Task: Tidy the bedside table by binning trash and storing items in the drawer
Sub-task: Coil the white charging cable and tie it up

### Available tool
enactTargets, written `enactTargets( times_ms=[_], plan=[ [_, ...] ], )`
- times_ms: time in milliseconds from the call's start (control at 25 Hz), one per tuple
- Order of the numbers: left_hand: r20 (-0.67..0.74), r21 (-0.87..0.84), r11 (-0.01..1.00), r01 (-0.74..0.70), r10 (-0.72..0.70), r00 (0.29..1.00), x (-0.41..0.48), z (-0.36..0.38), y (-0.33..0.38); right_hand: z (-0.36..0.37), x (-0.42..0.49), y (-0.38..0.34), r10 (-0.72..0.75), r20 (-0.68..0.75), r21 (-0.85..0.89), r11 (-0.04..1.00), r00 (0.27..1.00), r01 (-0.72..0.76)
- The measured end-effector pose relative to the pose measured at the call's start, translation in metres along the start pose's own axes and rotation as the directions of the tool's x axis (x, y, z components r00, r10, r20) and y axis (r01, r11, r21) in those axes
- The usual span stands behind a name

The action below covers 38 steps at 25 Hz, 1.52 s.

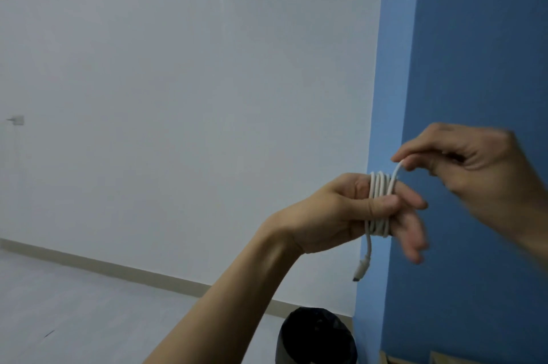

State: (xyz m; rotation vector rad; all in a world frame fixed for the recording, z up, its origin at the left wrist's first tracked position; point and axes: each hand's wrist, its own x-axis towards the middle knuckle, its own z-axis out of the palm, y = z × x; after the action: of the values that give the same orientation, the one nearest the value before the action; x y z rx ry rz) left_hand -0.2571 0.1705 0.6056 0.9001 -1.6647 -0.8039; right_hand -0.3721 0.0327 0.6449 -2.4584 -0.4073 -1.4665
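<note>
A white charging cable (pixel 380 190) is coiled in several loops around the fingers of my left hand (pixel 341 212), which is raised in front of the wall. The thumb presses the loops against the fingers. One end with a plug (pixel 362 268) hangs down below the hand. My right hand (pixel 462 162) is up to the right and pinches the other end of the cable between thumb and forefinger, just above the coil. The bedside table and its drawer are out of view.
A bin lined with a black bag (pixel 315 337) stands on the floor below my hands, next to the blue wall (pixel 474 52). A white wall (pixel 178 96) with a socket (pixel 17 119) fills the left. Wooden edges (pixel 439 359) show at the bottom right.
</note>
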Motion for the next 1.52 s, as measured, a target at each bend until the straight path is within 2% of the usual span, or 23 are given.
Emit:
enactTargets(
  times_ms=[80,160,240,360,480,600,720,840,920,960,1040,1120,1200,1320,1360,1440,1520],
  plan=[
    [0.019,-0.067,0.997,-0.027,0.029,0.999,0.002,0.004,0.002,0.007,-0.004,0.006,0.170,-0.046,0.161,0.974,0.984,-0.161],
    [-0.009,-0.078,0.996,-0.043,0.043,0.999,0.005,0.007,0.003,0.014,-0.007,0.008,0.285,-0.003,0.278,0.921,0.959,-0.273],
    [-0.057,-0.084,0.995,-0.045,0.040,0.998,0.007,0.008,0.002,0.018,-0.010,0.008,0.339,0.055,0.343,0.877,0.939,-0.337],
    [-0.085,-0.127,0.992,-0.020,0.009,0.996,0.007,0.009,-0.001,0.014,-0.016,0.003,0.281,0.103,0.341,0.891,0.954,-0.300],
    [-0.054,-0.135,0.991,0.022,-0.030,0.998,0.009,0.010,0.002,0.006,-0.020,-0.006,0.098,0.181,0.222,0.965,0.979,-0.138],
    [0.015,-0.120,0.992,0.049,-0.047,0.999,0.010,0.010,0.005,-0.002,-0.018,-0.010,-0.006,0.299,0.301,0.949,0.954,-0.089],
    [0.048,-0.097,0.991,0.091,-0.087,0.995,0.008,0.011,0.008,-0.006,-0.018,-0.008,-0.002,0.226,0.260,0.964,0.974,-0.058],
    [0.041,-0.029,0.991,0.129,-0.128,0.991,0.009,0.005,0.014,-0.003,-0.027,-0.008,0.018,0.093,0.054,0.998,0.995,-0.024],
    [-0.057,0.024,0.985,0.171,-0.169,0.984,0.012,0.011,0.018,0.003,-0.032,-0.008,-0.041,-0.026,-0.082,0.996,0.999,0.039],
    [-0.160,0.069,0.980,0.188,-0.175,0.971,0.014,0.017,0.019,0.007,-0.033,-0.009,-0.075,-0.076,-0.140,0.988,0.994,0.064],
    [-0.393,0.165,0.965,0.204,-0.126,0.911,0.018,0.030,0.021,0.014,-0.034,-0.010,-0.128,-0.157,-0.253,0.964,0.979,0.085],
    [-0.519,0.201,0.957,0.209,-0.076,0.851,0.020,0.037,0.022,0.020,-0.032,-0.011,-0.145,-0.204,-0.314,0.946,0.968,0.076],
    [-0.560,0.153,0.964,0.219,-0.098,0.823,0.021,0.037,0.024,0.025,-0.030,-0.011,-0.085,-0.214,-0.239,0.971,0.973,0.032],
    [-0.633,0.043,0.980,0.196,-0.125,0.764,0.018,0.032,0.028,0.024,-0.029,-0.014,0.042,-0.194,0.036,0.999,0.980,-0.036],
    [-0.678,0.051,0.985,0.166,-0.087,0.729,0.017,0.030,0.028,0.024,-0.030,-0.015,0.049,-0.194,0.058,0.998,0.980,-0.038],
    [-0.734,0.158,0.984,0.080,0.063,0.676,0.014,0.025,0.025,0.023,-0.030,-0.013,0.030,-0.198,-0.010,0.999,0.980,-0.033],
    [-0.696,0.333,0.943,0.018,0.233,0.680,0.013,0.024,0.019,0.020,-0.029,-0.012,0.048,-0.236,-0.082,0.994,0.971,-0.069]
  ],
)
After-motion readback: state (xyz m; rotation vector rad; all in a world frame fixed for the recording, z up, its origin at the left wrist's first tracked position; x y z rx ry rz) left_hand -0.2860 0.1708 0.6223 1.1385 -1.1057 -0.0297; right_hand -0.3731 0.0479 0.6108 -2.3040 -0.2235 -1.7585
